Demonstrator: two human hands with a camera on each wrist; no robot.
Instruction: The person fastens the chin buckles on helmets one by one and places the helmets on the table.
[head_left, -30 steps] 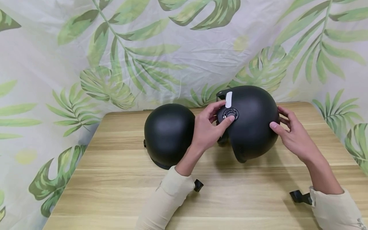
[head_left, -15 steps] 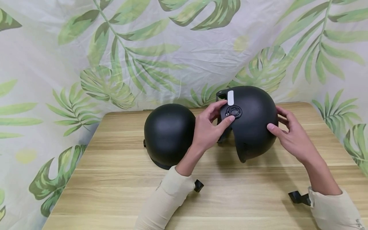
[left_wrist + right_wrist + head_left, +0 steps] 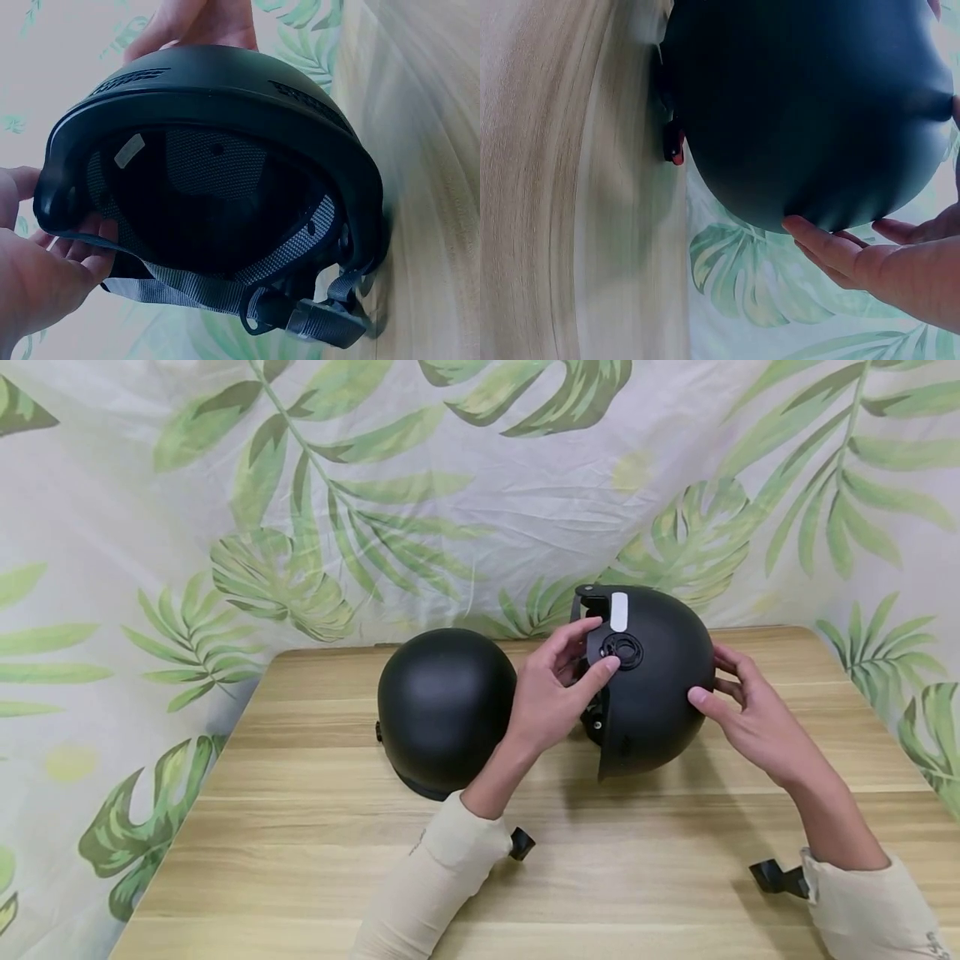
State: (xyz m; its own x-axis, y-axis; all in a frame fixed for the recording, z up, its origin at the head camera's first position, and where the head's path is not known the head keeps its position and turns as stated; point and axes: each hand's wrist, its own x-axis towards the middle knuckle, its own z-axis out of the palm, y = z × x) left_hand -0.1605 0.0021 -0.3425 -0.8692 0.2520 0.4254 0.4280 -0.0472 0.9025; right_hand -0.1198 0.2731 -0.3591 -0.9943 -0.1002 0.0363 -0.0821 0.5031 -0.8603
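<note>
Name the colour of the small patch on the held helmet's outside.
The patch is white; the head view shows it best.

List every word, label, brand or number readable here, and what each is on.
No text is readable.
Held helmet, white sticker: no legible print.
Held helmet, tag inside: too small to read.
Left sleeve, dark marks: too small to read.
Right sleeve, similar marks: too blurred to read.

Both hands [image 3: 547,702] [image 3: 753,722] apart, thumbs [image 3: 601,676] [image 3: 709,702] turned inward

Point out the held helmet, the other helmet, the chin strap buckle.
Held helmet [image 3: 656,702], head view, outer shell.
Other helmet [image 3: 444,710], head view, shell's middle.
Chin strap buckle [image 3: 328,322], left wrist view, its middle.
</note>
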